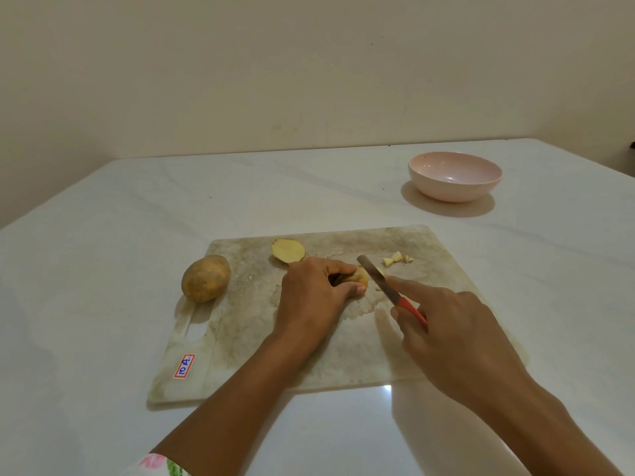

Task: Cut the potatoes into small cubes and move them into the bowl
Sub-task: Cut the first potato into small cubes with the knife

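In the middle of the frame the left hand (311,293) curls over a potato piece (360,278) on the cutting board (247,304), fingertips and thumb pinching it against the board; just to its right the right hand (457,324) grips the red handle of a knife (387,289), index finger stretched along the back of the blade; the blade slants toward the upper left and meets the right end of the held piece. A few small cubes (398,259) lie on the board just beyond the knife tip, toward the upper right; a potato half (288,250) rests cut face up near the board's far edge, above the left hand; a whole potato (205,278) sits at the board's left edge. The pink bowl (453,191) stands on the white table (103,235) in the upper right of the frame, well apart from the board; no potato shows inside it. A red and blue sticker (184,366) marks the board's lower left corner; a flowered sleeve (154,465) shows at the bottom edge.
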